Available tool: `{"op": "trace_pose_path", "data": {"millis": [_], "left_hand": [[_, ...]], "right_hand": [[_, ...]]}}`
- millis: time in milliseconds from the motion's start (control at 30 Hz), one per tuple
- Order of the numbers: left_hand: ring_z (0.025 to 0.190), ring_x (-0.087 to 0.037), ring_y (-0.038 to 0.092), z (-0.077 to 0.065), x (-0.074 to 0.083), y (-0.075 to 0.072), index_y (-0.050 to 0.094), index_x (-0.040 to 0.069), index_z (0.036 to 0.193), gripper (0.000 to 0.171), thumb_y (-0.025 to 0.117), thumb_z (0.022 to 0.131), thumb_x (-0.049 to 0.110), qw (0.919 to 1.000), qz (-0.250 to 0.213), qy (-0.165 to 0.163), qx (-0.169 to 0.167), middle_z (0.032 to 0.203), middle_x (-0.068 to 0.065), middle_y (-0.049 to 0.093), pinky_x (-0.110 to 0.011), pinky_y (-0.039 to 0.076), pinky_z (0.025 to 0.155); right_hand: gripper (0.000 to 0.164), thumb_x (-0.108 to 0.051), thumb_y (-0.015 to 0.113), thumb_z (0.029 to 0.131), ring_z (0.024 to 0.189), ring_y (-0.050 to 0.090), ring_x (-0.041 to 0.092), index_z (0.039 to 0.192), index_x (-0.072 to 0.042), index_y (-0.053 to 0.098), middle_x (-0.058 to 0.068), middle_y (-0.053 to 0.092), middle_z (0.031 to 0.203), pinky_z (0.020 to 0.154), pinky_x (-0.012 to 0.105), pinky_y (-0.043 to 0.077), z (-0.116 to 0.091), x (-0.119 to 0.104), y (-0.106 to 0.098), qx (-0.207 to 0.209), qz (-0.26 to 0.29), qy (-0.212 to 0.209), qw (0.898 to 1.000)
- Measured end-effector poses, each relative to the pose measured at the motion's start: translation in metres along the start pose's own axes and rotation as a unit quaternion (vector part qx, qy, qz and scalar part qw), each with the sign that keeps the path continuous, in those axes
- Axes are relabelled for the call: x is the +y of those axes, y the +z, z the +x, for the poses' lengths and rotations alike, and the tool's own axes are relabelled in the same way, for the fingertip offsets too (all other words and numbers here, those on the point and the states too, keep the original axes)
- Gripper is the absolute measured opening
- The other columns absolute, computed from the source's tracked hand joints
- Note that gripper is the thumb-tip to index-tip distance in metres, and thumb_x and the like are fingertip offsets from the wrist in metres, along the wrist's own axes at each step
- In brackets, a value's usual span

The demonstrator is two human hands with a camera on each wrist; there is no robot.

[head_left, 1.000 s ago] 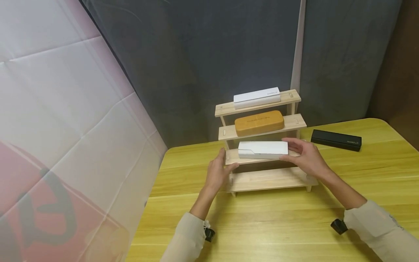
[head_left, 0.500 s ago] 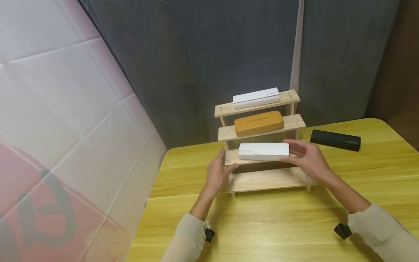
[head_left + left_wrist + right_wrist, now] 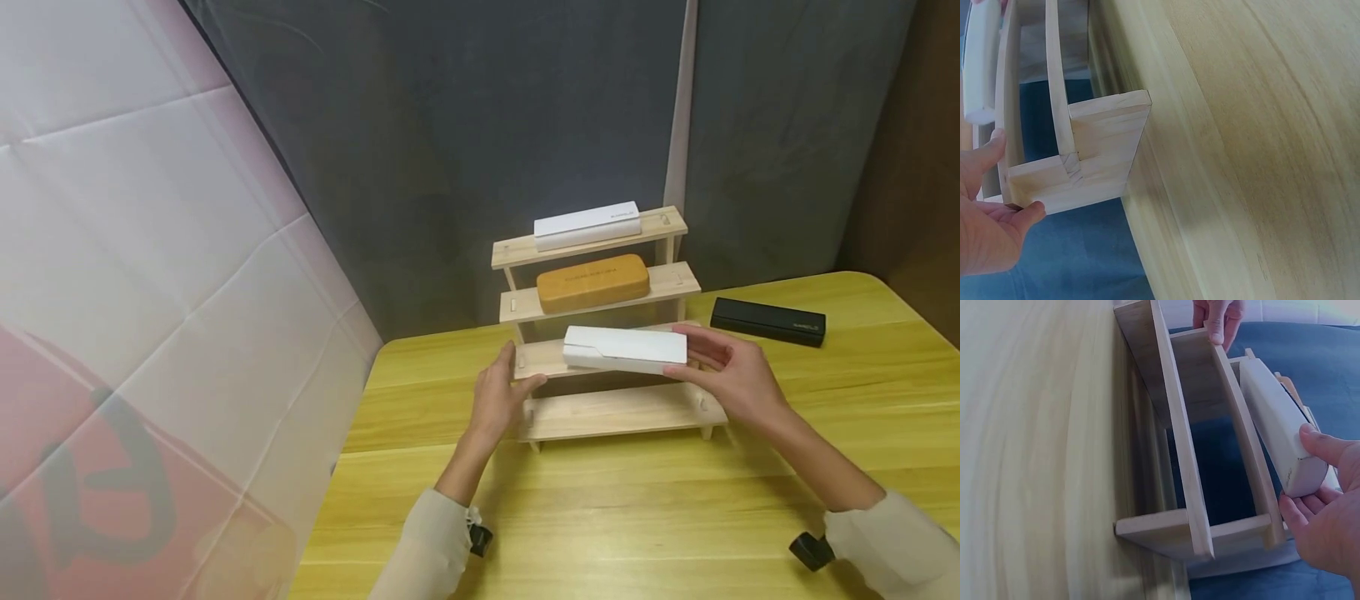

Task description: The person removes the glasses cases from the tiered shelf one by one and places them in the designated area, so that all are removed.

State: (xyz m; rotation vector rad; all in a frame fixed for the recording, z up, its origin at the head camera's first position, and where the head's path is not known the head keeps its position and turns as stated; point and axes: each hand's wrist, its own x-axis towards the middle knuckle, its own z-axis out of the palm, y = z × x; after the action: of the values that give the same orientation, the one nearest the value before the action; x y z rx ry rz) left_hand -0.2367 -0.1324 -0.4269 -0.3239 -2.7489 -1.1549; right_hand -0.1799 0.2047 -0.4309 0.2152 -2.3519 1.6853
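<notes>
Right fingers (image 3: 1321, 445): narrow, pinching the right end of a white case (image 3: 626, 348); the right hand (image 3: 738, 379) comes from the side.
Left fingers (image 3: 1030, 217): gripping the left end of the second board (image 3: 542, 358), counted from below; the left hand (image 3: 497, 396) seems to steady the wooden rack (image 3: 1100, 125).
Desk (image 3: 585, 517): wood-patterned, it carries the rack.
Lowest board (image 3: 615, 412): the nearest step of the rack, below the white case.
White case: over the second board. In the right wrist view a dark gap shows between it and the board's edge, so it seems lifted at least partly; whether its left end touches, I cannot tell.
Third board (image 3: 675, 279): an orange case (image 3: 594, 283) rests on it.
Top board (image 3: 517, 250): another white case (image 3: 587, 229), with small lettering, rests there.
Black case (image 3: 767, 322): lies on the desk, right of the rack, apart from both hands.
Curtain (image 3: 420, 150): dark grey, hangs behind.
Progress: I judge the work is partly done. Two cases rest on the upper boards, untouched by hands; the pinched one is not yet released, and the black one is not on the rack.
</notes>
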Motion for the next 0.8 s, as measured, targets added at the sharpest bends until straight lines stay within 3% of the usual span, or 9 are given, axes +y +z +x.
{"op": "trace_pose_path", "data": {"millis": [133, 333, 600, 800], "left_hand": [[0.14, -0.04, 0.054, 0.0, -0.001, 0.0, 0.041, -0.01, 0.157, 0.087, 0.086, 0.092, 0.025, 1.0, -0.001, -0.002, 0.002, 0.153, -0.026, 0.053, -0.048, 0.045, 0.117], [0.141, -0.039, 0.053, 0.001, -0.002, 0.001, 0.04, -0.009, 0.158, 0.087, 0.086, 0.092, 0.025, 1.0, -0.006, -0.001, 0.001, 0.155, -0.026, 0.051, -0.047, 0.044, 0.118], [0.143, -0.04, 0.051, 0.0, -0.003, 0.001, 0.039, -0.009, 0.158, 0.088, 0.086, 0.092, 0.025, 0.9999, -0.01, -0.003, -0.002, 0.156, -0.025, 0.05, -0.047, 0.043, 0.119], [0.144, -0.04, 0.05, 0.0, -0.003, 0.002, 0.038, -0.008, 0.159, 0.089, 0.085, 0.092, 0.025, 0.9999, -0.009, -0.007, -0.005, 0.158, -0.024, 0.049, -0.047, 0.042, 0.12]], "right_hand": [[0.065, -0.024, 0.086, 0.093, 0.114, 0.061, -0.01, 0.149, -0.002, 0.06, 0.026, 0.062, 0.144, 0.091, 0.011, 0.053, -0.007, 0.001, -0.01, 0.014, -0.002, 0.003, 1.0], [0.063, -0.019, 0.085, 0.094, 0.112, 0.058, -0.016, 0.148, 0.001, 0.06, 0.027, 0.061, 0.144, 0.089, 0.008, 0.052, -0.014, 0.006, -0.027, 0.038, -0.01, 0.002, 0.999], [0.059, -0.012, 0.084, 0.093, 0.109, 0.061, -0.017, 0.145, 0.003, 0.061, -0.018, 0.065, 0.129, 0.086, 0.009, 0.054, -0.024, 0.015, -0.048, 0.064, 0.014, 0.018, 0.998], [0.056, -0.011, 0.084, 0.093, 0.107, 0.062, -0.018, 0.145, -0.001, 0.063, -0.028, 0.064, 0.121, 0.084, 0.008, 0.054, -0.03, 0.016, -0.064, 0.08, 0.026, 0.032, 0.996]]}}
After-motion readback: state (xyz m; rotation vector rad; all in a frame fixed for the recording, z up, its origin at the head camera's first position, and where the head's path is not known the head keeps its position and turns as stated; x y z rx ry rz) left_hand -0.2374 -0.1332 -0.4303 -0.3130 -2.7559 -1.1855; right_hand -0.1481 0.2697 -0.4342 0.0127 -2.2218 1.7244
